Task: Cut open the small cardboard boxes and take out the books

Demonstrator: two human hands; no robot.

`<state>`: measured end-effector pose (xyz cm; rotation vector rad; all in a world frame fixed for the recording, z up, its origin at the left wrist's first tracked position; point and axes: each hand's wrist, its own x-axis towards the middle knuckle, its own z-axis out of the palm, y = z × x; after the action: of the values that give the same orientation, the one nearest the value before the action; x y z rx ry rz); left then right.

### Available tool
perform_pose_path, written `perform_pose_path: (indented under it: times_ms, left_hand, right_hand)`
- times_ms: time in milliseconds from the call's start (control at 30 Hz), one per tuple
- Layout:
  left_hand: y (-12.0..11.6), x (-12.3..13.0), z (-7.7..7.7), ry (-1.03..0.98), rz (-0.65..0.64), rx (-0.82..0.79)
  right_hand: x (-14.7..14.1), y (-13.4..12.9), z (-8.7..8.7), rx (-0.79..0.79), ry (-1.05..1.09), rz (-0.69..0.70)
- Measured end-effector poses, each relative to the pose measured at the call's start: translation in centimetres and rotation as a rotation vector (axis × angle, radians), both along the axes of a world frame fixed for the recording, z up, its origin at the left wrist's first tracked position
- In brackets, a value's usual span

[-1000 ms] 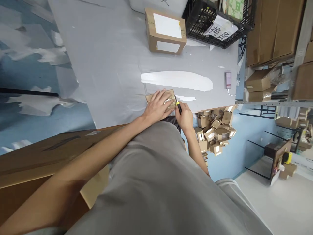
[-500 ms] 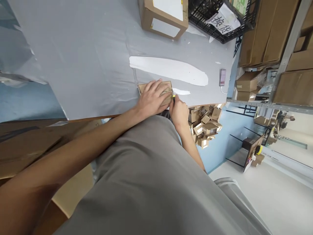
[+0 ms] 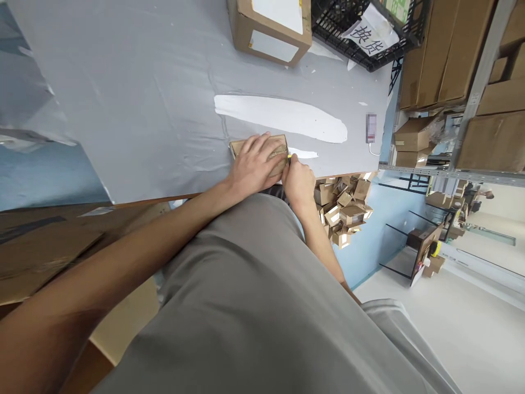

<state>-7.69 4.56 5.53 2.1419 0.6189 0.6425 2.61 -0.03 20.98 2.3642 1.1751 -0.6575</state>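
A small cardboard box [image 3: 280, 142] with shiny clear tape lies at the near edge of the grey-covered table. My left hand [image 3: 253, 163] rests across its top, fingers curved over it and holding it down; much of the box is hidden beneath. At the box's right end, my right hand [image 3: 298, 178] is closed around what looks like a utility knife [image 3: 289, 157]. Only a bit of its yellow and black body shows between the fingers, and the blade cannot be made out.
Beyond my hands are a white torn strip [image 3: 283, 116] on the table cover, a larger labelled carton [image 3: 268, 44] and a black plastic crate [image 3: 371, 63]. A small device with a cable [image 3: 371, 128] lies rightward. Small opened boxes [image 3: 344, 205] are heaped below the table's edge; shelving [image 3: 467, 131] stands right.
My right hand has shifted slightly up and left along the box's right end with the knife. The left hand stays on the box. The whole view has moved a little.
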Motion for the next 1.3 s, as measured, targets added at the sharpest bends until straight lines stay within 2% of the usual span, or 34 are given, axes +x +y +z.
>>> perform_pose_path:
  times_ms: [167, 433, 567, 633, 733, 800, 900, 1000, 1067, 1167, 1300]
  left_hand:
    - [-0.6, 0.2, 0.2, 0.036, -0.012, 0.007]
    - [-0.5, 0.0, 0.3, 0.046, -0.032, -0.035]
    - [0.0, -0.4, 0.5, 0.009, -0.034, -0.065]
    - [0.4, -0.8, 0.6, 0.004, -0.032, -0.074]
    - [0.8, -2.4, 0.5, 0.026, -0.009, -0.064]
    - [1.0, -4.3, 0.0, 0.059, 0.008, -0.049]
    - [0.8, -8.3, -1.4, 0.117, 0.033, -0.031]
    - [0.3, -12.5, -2.8, 0.167, 0.065, -0.027]
    - [-0.2, -14.8, -3.2, 0.196, 0.096, -0.034]
    - [-1.4, -17.2, -2.7, 0.229, 0.180, -0.058]
    - [-2.6, -18.4, -1.7, 0.192, 0.367, -0.132]
  right_hand:
    - [0.0, -1.1, 0.9, -0.084, -0.002, -0.032]
    - [0.8, -1.0, -1.2, -0.055, 0.001, -0.031]
    - [0.9, -1.8, -0.4, -0.054, 0.023, -0.016]
    - [1.1, -2.5, 0.5, -0.006, 0.059, -0.011]
    - [2.4, -3.6, 0.7, 0.193, 0.148, -0.041]
    - [3.9, -4.1, -0.9, 0.355, 0.225, -0.125]
    - [6.1, -3.7, -5.8, 0.487, 0.396, -0.332]
    - [6.7, -2.2, -11.3, 0.467, 0.548, -0.528]
    - [6.1, -1.1, -13.7, 0.448, 0.633, -0.600]
    - [4.5, 0.0, -14.8, 0.444, 0.746, -0.628]
    - [2.6, 0.3, -13.5, 0.433, 0.769, -0.558]
